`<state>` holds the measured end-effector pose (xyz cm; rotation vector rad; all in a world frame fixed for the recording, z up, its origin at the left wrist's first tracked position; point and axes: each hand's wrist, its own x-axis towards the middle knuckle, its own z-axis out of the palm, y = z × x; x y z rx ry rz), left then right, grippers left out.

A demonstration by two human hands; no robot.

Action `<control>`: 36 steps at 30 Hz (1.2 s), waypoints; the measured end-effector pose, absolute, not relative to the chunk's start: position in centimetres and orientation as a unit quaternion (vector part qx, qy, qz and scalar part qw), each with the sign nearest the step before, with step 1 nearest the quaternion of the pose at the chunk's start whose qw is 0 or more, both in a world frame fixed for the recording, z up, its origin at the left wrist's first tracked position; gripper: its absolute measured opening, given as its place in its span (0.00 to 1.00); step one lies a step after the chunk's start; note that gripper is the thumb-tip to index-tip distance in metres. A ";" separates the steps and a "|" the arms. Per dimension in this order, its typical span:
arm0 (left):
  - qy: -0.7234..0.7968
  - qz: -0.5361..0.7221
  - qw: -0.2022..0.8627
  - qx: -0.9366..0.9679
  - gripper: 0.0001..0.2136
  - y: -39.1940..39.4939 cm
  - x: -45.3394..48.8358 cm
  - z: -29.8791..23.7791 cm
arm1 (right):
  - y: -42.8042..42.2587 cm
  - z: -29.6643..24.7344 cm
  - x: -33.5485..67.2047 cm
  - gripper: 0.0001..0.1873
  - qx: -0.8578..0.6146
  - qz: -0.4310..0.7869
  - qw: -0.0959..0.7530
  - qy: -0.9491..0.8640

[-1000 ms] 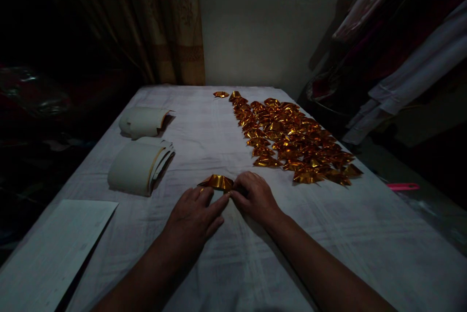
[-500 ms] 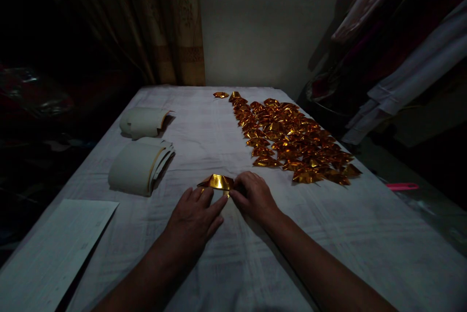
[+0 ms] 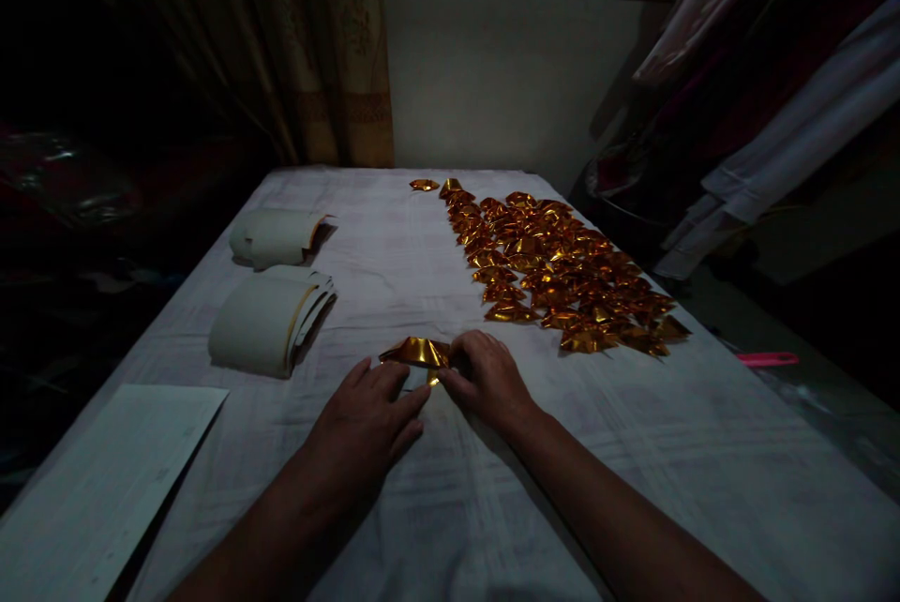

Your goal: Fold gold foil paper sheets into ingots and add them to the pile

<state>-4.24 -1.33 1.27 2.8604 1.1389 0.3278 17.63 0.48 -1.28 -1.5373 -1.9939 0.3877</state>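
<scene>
A sheet of gold foil paper (image 3: 420, 352), partly folded with a raised shiny ridge, lies on the cloth between my hands. My left hand (image 3: 372, 410) grips its near left edge, fingers bent over it and partly hiding it. At the right end, my right hand (image 3: 488, 377) pinches the foil between thumb and curled fingers. A small gold flap shows between the two hands. Beyond my right hand spreads a large group of folded gold foil pieces (image 3: 555, 255), pointed at their ends. One more folded piece (image 3: 424, 185) lies apart at the far edge.
Two curved stacks of pale paper sheets (image 3: 257, 321) rest on the left of the cloth-covered table (image 3: 394, 255). A flat white board or sheet (image 3: 119, 471) lies at the near left. Curtains (image 3: 337, 67) hang behind, clothes (image 3: 794, 152) at right. A pink object (image 3: 769, 359) is beyond the right edge.
My left hand has drawn slightly down and left, and more of the foil's near side shows. My right hand keeps its pinch at the right end.
</scene>
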 end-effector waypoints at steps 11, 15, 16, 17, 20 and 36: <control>0.376 0.101 0.059 0.919 0.16 -1.3 -4.3 2.2 | 0.2 -2.7 17.8 0.17 -0.537 0.090 0.344 -0.765; 0.370 0.116 0.052 0.920 0.16 -1.2 -4.4 1.8 | 0.0 -2.5 17.7 0.12 -0.484 0.046 0.329 -0.809; 0.367 0.121 0.048 0.921 0.16 -1.1 -4.5 1.7 | -0.1 -2.4 17.7 0.12 -0.475 0.037 0.325 -0.817; 0.363 0.127 0.044 0.922 0.16 -1.1 -4.5 1.5 | -0.1 -2.2 17.6 0.11 -0.469 0.031 0.319 -0.823; 0.357 0.154 0.042 0.921 0.14 -1.0 -4.6 1.1 | -0.2 -2.0 17.5 0.10 -0.462 0.029 0.302 -0.833; 0.466 0.282 0.026 0.838 0.12 1.3 -6.9 -1.1 | -0.1 -1.7 17.6 0.10 -0.462 0.050 0.300 -0.833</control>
